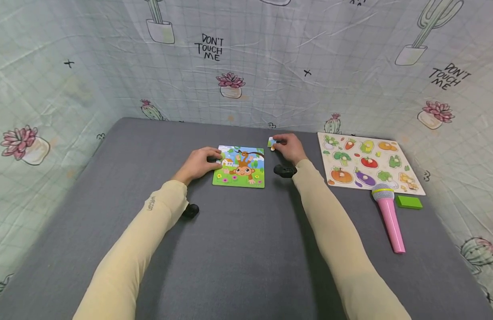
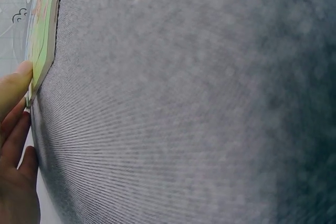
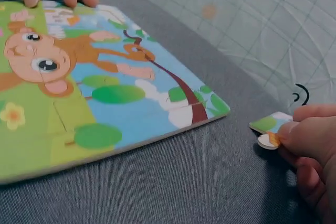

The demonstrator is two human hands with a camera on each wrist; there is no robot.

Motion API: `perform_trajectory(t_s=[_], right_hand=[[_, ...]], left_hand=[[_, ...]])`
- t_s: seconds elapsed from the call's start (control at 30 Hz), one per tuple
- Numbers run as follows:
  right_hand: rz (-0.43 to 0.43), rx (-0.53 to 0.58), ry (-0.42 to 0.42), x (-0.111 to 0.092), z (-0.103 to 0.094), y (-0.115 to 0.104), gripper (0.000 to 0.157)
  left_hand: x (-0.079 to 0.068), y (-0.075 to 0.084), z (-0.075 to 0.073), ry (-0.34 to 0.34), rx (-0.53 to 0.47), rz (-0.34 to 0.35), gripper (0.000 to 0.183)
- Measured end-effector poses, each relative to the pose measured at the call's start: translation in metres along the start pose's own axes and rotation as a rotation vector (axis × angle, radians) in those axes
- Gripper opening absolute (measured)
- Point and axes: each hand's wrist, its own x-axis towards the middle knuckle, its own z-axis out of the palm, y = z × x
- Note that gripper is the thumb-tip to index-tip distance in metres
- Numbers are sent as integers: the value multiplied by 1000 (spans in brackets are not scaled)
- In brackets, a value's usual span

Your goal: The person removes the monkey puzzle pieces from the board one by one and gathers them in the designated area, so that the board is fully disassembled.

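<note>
A square picture puzzle (image 1: pixel 244 169) of a monkey hanging from a branch lies on the grey tabletop, its pieces fitted together. My left hand (image 1: pixel 199 164) rests at the puzzle's left edge, its fingertips on the border; in the left wrist view the thumb (image 2: pixel 21 80) lies on the edge. Beyond the puzzle's upper right corner, my right hand (image 1: pixel 289 147) pinches a small puzzle piece (image 3: pixel 270 127) between thumb and fingers. The piece is green, blue and white, with a rounded tab marked in orange. The fingers hide part of it.
On the right lies a vegetable puzzle board (image 1: pixel 370 162), with a pink toy microphone (image 1: pixel 390 218) leaning over its lower edge. Next to them is a green block (image 1: pixel 408 202). A printed cloth (image 1: pixel 262 106) hangs behind the table (image 1: pixel 246 249).
</note>
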Motion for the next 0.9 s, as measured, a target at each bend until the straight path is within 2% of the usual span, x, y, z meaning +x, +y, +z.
perform_trajectory(t_s=[0.27, 0.47, 0.63, 0.9], right_hand=[[-75, -120, 26, 0, -1, 6, 32], [-95, -167, -48, -1, -3, 7, 39], [-102, -183, -91, 0, -4, 8, 41], [-105, -185, -61, 0, -2, 8, 40]], left_hand=[[2, -1, 0, 1, -2, 10, 36], [3, -2, 0, 0, 4, 13, 36], [2, -3, -1, -5, 5, 10, 36], [2, 0, -1, -11, 10, 3, 36]])
